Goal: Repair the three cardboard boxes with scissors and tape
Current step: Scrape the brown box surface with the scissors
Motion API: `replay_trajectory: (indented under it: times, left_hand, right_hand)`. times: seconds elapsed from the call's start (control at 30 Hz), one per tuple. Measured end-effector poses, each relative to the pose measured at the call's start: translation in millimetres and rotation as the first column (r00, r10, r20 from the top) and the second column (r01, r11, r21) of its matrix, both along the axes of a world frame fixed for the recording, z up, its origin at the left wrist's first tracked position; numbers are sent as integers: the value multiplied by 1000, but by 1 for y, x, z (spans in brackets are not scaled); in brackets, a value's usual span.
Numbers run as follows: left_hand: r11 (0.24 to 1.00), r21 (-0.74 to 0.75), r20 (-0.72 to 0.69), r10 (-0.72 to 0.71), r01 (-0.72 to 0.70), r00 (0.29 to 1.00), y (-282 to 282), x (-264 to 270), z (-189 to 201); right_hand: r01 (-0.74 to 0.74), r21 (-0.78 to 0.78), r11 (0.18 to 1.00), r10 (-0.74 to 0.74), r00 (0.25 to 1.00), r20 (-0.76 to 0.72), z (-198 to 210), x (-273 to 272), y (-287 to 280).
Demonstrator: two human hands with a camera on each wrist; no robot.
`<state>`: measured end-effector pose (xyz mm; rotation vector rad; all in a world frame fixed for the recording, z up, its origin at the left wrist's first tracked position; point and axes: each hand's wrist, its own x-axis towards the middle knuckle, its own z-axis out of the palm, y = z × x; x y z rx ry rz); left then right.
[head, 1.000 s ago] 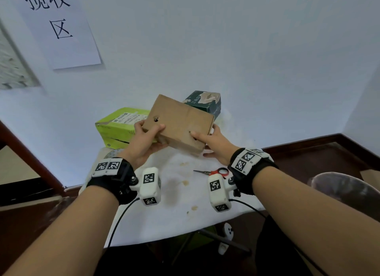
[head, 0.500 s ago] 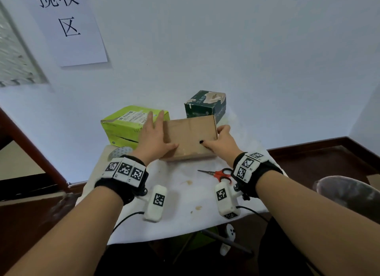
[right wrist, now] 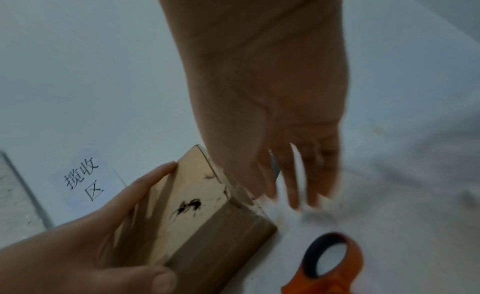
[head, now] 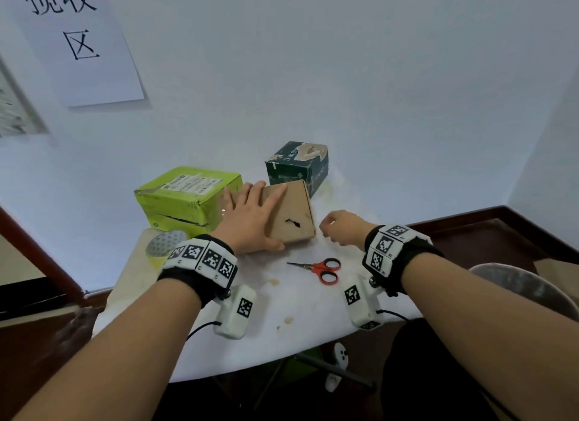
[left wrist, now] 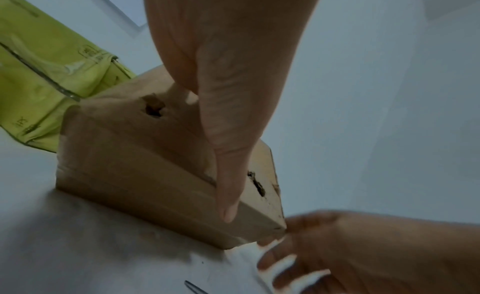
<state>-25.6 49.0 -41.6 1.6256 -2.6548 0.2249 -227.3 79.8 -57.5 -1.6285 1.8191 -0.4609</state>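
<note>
Both hands work at centre frame: my left hand [head: 250,220] lies flat, fingers straight, on the torn brown cardboard box [head: 291,215]; my right hand [head: 340,228] hangs loosely curled, holding nothing, just beside it. Only the left wrist view shows a second hole. Red-handled scissors [head: 322,268] lie below on the white desk [head: 313,311], the lime-green box [head: 188,195] left.

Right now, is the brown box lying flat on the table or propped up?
Flat: the brown box lies broad face up with the tear showing, and the left hand rests on top.
</note>
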Motion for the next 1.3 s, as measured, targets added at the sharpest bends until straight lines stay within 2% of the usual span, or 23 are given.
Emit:
replay_trajectory:
  times: [0.07,0.13,0.2,0.3,0.37,0.43,0.5,0.53,0.57,0.63,0.67,0.8,0.87,0.93,1.07,1.17,1.3]
  left_hand:
    - [1000,1,10,3,-3,1000,1,0,0]
    - [1000,-8,14,6,-6,1000,1,-1,-1]
    - [1000,-11,10,8,-8,1000,0,-1,-2]
    - [1000,-15,4,13,-13,1000,0,0,-2]
    - [1000,-17,-5,12,-12,1000,-1,0,-1]
    - [1000,-15,-19,9,-9,1000,-1,-1,0]
    - [1000,-18,-31,8,-9,999,-1,-1,1]
    - [1000,-22,-33,9,-10,999,-1,-1,1]
    - [1000,-26,-33,11,-12,999,-1,-2,1]
    - [1000,-28,-26,14,-15,1000,0,-2,1]
    - [1000,-25,-19,17,-17,1000,0,-3,2]
    - [998,38,5,54,-54,999,-4,-6,12]
    - [995,76,-25,70,-68,997,-4,-8,11]
    - [997,48,-58,63,-61,996,0,-9,3]
    - [996,-77,-128,31,-41,991,8,-6,-13]
    - [992,-118,-142,15,-32,990,8,-4,-16]
    - [992,-128,-155,0,-20,988,7,-4,-19]
  right_hand:
    - [-146,190,971,193,946,-262,4,-1,10]
    - [-204,294,934,315,857,-408,4,1,15]
    - [-205,298,932,327,830,-451,-3,3,13]
    - [-194,267,944,292,870,-397,-8,4,8]
    - [-140,227,964,218,903,-369,-5,0,8]
    - [-78,167,983,121,958,-262,-5,-8,5]
    - [33,107,994,-33,999,3,-7,-17,2]
    - [117,82,990,-130,977,171,-9,-21,2]
    - [220,62,974,-228,916,330,-9,-24,2]
    - [390,63,919,-354,741,571,-9,-26,1]
    - [442,46,896,-374,696,613,-9,-27,0]
    - [581,-95,809,-390,650,652,-6,-27,-7]
    - [640,-159,752,-372,612,698,-4,-27,-8]
    - [663,-228,713,-314,593,742,1,-24,-6]
    - [634,-413,654,-131,632,764,15,-15,0]
    - [560,-537,632,-46,718,695,23,-5,4]
    - [426,-635,644,2,830,558,17,1,8]
